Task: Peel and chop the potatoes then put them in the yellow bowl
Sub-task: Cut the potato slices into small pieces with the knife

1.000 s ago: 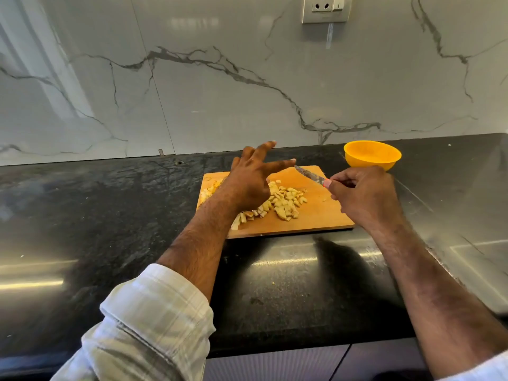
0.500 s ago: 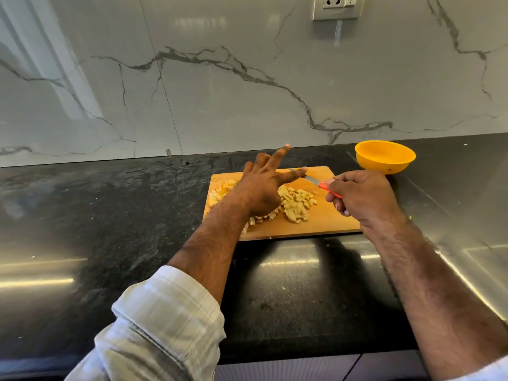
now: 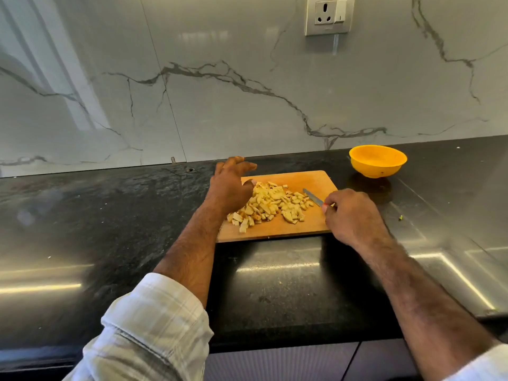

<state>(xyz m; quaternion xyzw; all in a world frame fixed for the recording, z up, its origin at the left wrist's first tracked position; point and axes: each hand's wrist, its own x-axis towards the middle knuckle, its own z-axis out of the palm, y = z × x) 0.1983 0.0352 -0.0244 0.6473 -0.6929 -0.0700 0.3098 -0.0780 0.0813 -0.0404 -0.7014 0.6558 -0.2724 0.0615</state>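
A pile of chopped potato pieces [image 3: 272,205] lies on a wooden cutting board [image 3: 308,226] on the black counter. My left hand [image 3: 231,185] hovers at the board's left end with fingers spread and relaxed, its thumb touching the pile's left side. My right hand [image 3: 351,215] grips a small knife [image 3: 313,197] by its red handle at the board's right edge; the blade points left toward the pile. The yellow bowl [image 3: 378,160] stands on the counter behind and right of the board, with nothing visible inside.
The black stone counter [image 3: 110,215] runs wall to wall, with a marble backsplash behind and a wall socket [image 3: 328,13] above. A steel surface [image 3: 453,243] lies to the right. A tiny green scrap [image 3: 400,217] sits near it.
My left hand has dropped from above the pile to its left side, uncovering the pieces. My right hand lowered the knife toward the board. The camera tilted so more wall shows.
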